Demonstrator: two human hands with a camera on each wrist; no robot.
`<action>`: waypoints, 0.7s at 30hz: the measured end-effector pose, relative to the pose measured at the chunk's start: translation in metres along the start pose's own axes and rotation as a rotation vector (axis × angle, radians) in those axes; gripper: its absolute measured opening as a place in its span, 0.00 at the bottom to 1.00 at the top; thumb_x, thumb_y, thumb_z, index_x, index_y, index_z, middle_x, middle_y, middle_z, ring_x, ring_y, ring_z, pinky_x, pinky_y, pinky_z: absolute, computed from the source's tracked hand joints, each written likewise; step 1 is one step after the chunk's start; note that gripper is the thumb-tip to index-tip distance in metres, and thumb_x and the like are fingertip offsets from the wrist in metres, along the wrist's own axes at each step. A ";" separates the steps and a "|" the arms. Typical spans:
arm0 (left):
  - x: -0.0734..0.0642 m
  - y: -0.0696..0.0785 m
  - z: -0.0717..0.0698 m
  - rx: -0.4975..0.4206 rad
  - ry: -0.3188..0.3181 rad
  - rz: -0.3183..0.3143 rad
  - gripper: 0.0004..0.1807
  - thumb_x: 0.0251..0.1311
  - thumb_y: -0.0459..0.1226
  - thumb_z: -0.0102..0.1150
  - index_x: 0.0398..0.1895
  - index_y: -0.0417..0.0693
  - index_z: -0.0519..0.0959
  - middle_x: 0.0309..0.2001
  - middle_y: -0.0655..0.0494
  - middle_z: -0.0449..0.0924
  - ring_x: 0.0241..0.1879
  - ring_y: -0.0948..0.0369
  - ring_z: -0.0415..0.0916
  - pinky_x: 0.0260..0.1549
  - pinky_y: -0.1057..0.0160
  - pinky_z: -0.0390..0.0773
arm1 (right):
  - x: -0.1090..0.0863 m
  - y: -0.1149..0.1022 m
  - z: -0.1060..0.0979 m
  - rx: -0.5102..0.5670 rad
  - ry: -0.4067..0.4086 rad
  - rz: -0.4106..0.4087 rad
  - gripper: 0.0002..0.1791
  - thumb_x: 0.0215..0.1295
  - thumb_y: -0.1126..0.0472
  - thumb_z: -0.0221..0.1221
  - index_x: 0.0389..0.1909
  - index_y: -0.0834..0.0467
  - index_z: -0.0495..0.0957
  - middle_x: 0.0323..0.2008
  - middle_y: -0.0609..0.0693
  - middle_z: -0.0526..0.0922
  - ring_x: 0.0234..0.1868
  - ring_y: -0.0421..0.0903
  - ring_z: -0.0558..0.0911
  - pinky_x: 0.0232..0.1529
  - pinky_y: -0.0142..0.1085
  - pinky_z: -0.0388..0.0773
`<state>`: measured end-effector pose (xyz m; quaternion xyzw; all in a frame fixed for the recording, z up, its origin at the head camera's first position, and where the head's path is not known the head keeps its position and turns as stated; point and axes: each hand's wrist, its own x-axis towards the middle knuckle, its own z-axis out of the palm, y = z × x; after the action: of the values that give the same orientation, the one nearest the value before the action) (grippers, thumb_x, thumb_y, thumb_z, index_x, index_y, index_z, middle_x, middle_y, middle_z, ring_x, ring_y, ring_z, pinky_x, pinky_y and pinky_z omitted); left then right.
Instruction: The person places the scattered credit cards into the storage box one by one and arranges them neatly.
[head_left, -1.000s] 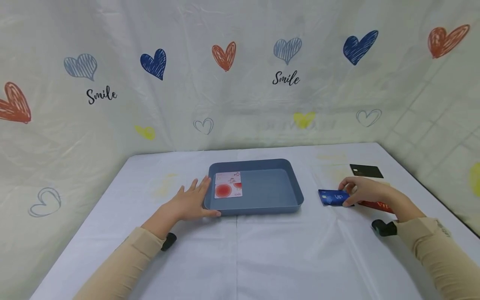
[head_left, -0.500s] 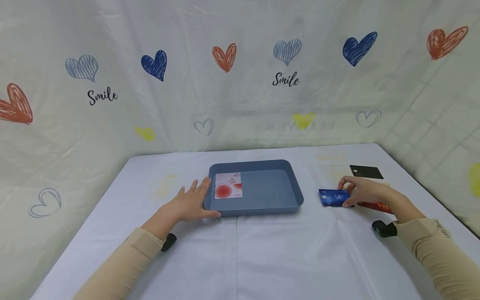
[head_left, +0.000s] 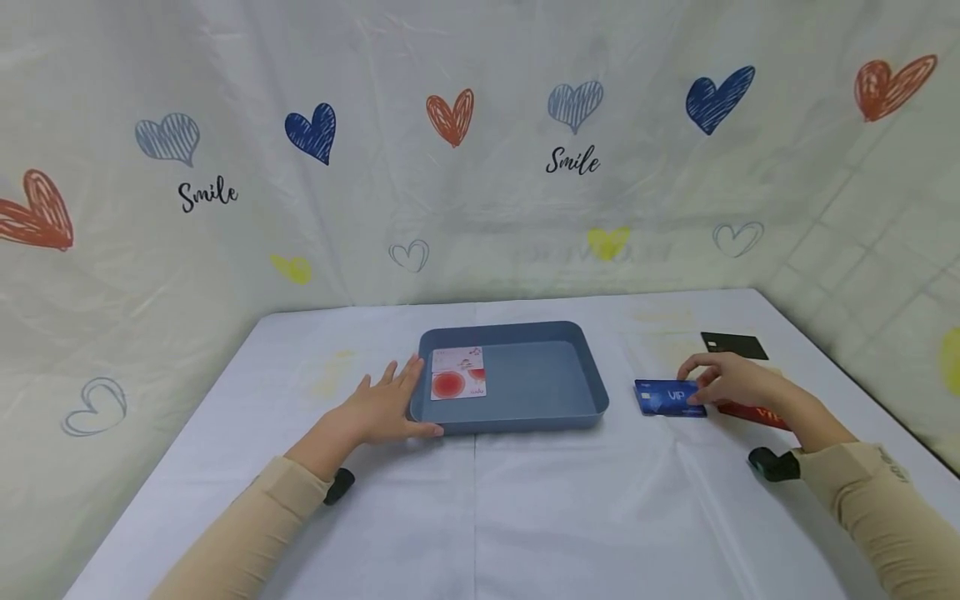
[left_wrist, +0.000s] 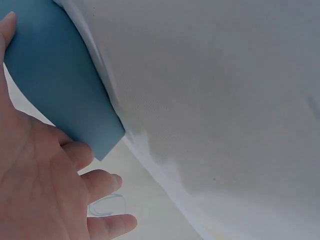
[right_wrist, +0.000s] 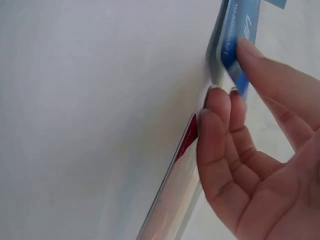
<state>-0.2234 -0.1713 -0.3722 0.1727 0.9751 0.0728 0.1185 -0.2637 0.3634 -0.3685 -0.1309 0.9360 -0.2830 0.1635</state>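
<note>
My left hand (head_left: 381, 412) rests against the left end of a blue-grey tray (head_left: 517, 420), its fingers spread and its thumb along the front wall. In the left wrist view the thumb and index finger lie at the tray's wall (left_wrist: 65, 85). Inside the tray, at its left, lies a pink and white card with red circles (head_left: 457, 383). On the right, my right hand (head_left: 738, 385) pinches the near right corner of a blue VIP card (head_left: 660, 398). The right wrist view shows the thumb on the blue card's face (right_wrist: 247, 25) and fingertips at its edge.
Partly beneath my right hand lies a red VIP card (head_left: 761, 416). A black card (head_left: 737, 345) lies behind that hand. White cloth (head_left: 555, 517) covers the table, and a curtain with printed hearts (head_left: 495, 192) hangs behind and at the sides.
The right thumb and fingers have shifted slightly on the blue card, and its front edge sits a little differently. My left hand and the tray stay put.
</note>
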 end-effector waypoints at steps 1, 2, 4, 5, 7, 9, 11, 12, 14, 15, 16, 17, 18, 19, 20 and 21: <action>0.000 0.000 0.000 -0.002 0.001 0.000 0.67 0.56 0.71 0.61 0.83 0.40 0.40 0.83 0.46 0.39 0.79 0.39 0.39 0.70 0.29 0.43 | 0.000 0.000 0.000 0.036 0.003 -0.003 0.19 0.65 0.63 0.68 0.54 0.65 0.78 0.38 0.55 0.79 0.39 0.51 0.78 0.39 0.40 0.80; 0.000 0.000 0.000 -0.001 -0.001 -0.001 0.67 0.56 0.71 0.61 0.83 0.41 0.40 0.83 0.46 0.39 0.79 0.39 0.39 0.70 0.29 0.43 | -0.001 0.000 0.000 0.076 0.001 0.000 0.19 0.66 0.65 0.67 0.55 0.67 0.77 0.39 0.56 0.78 0.39 0.51 0.78 0.39 0.39 0.82; 0.000 0.000 0.000 0.002 -0.002 -0.001 0.67 0.56 0.71 0.60 0.83 0.41 0.40 0.83 0.46 0.39 0.80 0.39 0.38 0.70 0.29 0.43 | -0.002 0.001 -0.001 0.160 -0.007 0.016 0.19 0.68 0.67 0.64 0.57 0.69 0.76 0.40 0.56 0.77 0.40 0.50 0.78 0.39 0.38 0.85; 0.000 0.000 0.000 0.001 0.000 0.001 0.67 0.56 0.71 0.60 0.83 0.41 0.41 0.83 0.46 0.39 0.79 0.39 0.39 0.70 0.28 0.44 | -0.002 0.001 -0.001 0.196 -0.012 0.023 0.19 0.69 0.68 0.63 0.58 0.70 0.76 0.41 0.57 0.77 0.41 0.50 0.79 0.40 0.38 0.85; 0.000 0.000 0.000 0.003 0.002 0.002 0.67 0.56 0.71 0.60 0.83 0.40 0.41 0.83 0.46 0.39 0.79 0.39 0.39 0.70 0.28 0.44 | -0.003 0.001 -0.002 0.241 -0.020 0.023 0.20 0.70 0.69 0.60 0.59 0.73 0.73 0.44 0.58 0.76 0.43 0.51 0.79 0.42 0.40 0.86; 0.000 -0.001 0.000 0.009 0.003 -0.001 0.67 0.56 0.72 0.60 0.83 0.41 0.41 0.83 0.46 0.39 0.79 0.39 0.39 0.70 0.28 0.44 | -0.004 0.002 -0.002 0.254 -0.014 0.027 0.21 0.71 0.68 0.59 0.61 0.74 0.72 0.46 0.60 0.76 0.44 0.51 0.79 0.43 0.40 0.86; 0.001 -0.002 0.001 0.009 0.004 -0.001 0.67 0.56 0.72 0.60 0.83 0.40 0.41 0.83 0.46 0.39 0.79 0.39 0.39 0.70 0.28 0.44 | -0.004 0.004 -0.002 0.263 -0.005 0.033 0.23 0.72 0.66 0.60 0.63 0.74 0.72 0.49 0.61 0.76 0.44 0.50 0.79 0.43 0.39 0.86; 0.001 -0.002 0.001 0.010 0.004 -0.002 0.67 0.56 0.72 0.60 0.83 0.40 0.41 0.83 0.46 0.39 0.79 0.39 0.39 0.70 0.28 0.44 | -0.004 0.005 -0.002 0.275 0.000 0.038 0.24 0.72 0.65 0.60 0.64 0.74 0.71 0.51 0.62 0.76 0.44 0.50 0.79 0.43 0.38 0.86; 0.002 -0.002 0.001 0.012 0.004 -0.003 0.67 0.56 0.72 0.60 0.83 0.41 0.40 0.83 0.46 0.39 0.79 0.39 0.39 0.70 0.28 0.44 | -0.004 0.007 -0.002 0.308 0.005 0.046 0.26 0.74 0.63 0.61 0.66 0.74 0.70 0.54 0.63 0.75 0.43 0.48 0.79 0.43 0.37 0.85; 0.002 -0.002 0.001 0.011 0.004 -0.001 0.67 0.56 0.72 0.60 0.83 0.41 0.41 0.83 0.46 0.39 0.79 0.39 0.39 0.70 0.28 0.44 | -0.004 0.009 -0.002 0.327 0.006 0.049 0.27 0.74 0.62 0.61 0.66 0.75 0.69 0.54 0.63 0.75 0.42 0.47 0.79 0.43 0.36 0.85; 0.002 -0.002 0.001 0.011 0.004 0.000 0.67 0.56 0.72 0.60 0.83 0.41 0.41 0.83 0.46 0.39 0.79 0.39 0.39 0.70 0.28 0.44 | -0.004 0.010 -0.003 0.347 0.008 0.052 0.28 0.75 0.61 0.60 0.67 0.75 0.68 0.55 0.64 0.74 0.42 0.46 0.80 0.43 0.36 0.85; 0.002 -0.002 0.001 0.012 0.005 0.001 0.67 0.56 0.72 0.60 0.83 0.40 0.41 0.83 0.46 0.39 0.79 0.39 0.39 0.70 0.28 0.44 | -0.004 0.011 -0.003 0.363 0.008 0.051 0.29 0.75 0.61 0.60 0.68 0.75 0.67 0.55 0.64 0.74 0.42 0.45 0.80 0.43 0.36 0.84; 0.002 -0.002 0.001 0.013 0.005 0.001 0.67 0.56 0.72 0.60 0.83 0.41 0.41 0.83 0.46 0.39 0.79 0.39 0.39 0.70 0.28 0.44 | -0.003 0.013 -0.003 0.376 0.010 0.049 0.29 0.76 0.61 0.59 0.68 0.76 0.65 0.56 0.65 0.74 0.42 0.44 0.80 0.44 0.35 0.84; 0.002 -0.002 0.001 0.013 0.005 0.002 0.67 0.56 0.72 0.60 0.83 0.41 0.41 0.83 0.46 0.39 0.79 0.39 0.39 0.70 0.28 0.44 | -0.003 0.014 -0.004 0.386 0.012 0.046 0.30 0.77 0.61 0.58 0.69 0.76 0.64 0.57 0.65 0.74 0.42 0.43 0.80 0.44 0.35 0.84; 0.001 -0.002 0.001 0.012 0.005 0.001 0.67 0.56 0.72 0.60 0.83 0.41 0.41 0.83 0.46 0.39 0.80 0.39 0.39 0.70 0.28 0.44 | -0.002 0.016 -0.004 0.397 0.017 0.043 0.30 0.77 0.61 0.57 0.70 0.76 0.63 0.57 0.66 0.73 0.42 0.42 0.80 0.45 0.35 0.84; 0.001 -0.002 0.001 0.013 0.004 0.000 0.67 0.56 0.72 0.60 0.83 0.41 0.41 0.83 0.46 0.39 0.80 0.39 0.39 0.70 0.28 0.44 | -0.002 0.017 -0.004 0.411 0.026 0.048 0.31 0.78 0.60 0.57 0.70 0.76 0.62 0.58 0.65 0.73 0.42 0.41 0.81 0.46 0.34 0.84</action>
<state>-0.2250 -0.1723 -0.3735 0.1735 0.9757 0.0671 0.1154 -0.2662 0.3800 -0.3743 -0.0688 0.8633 -0.4658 0.1815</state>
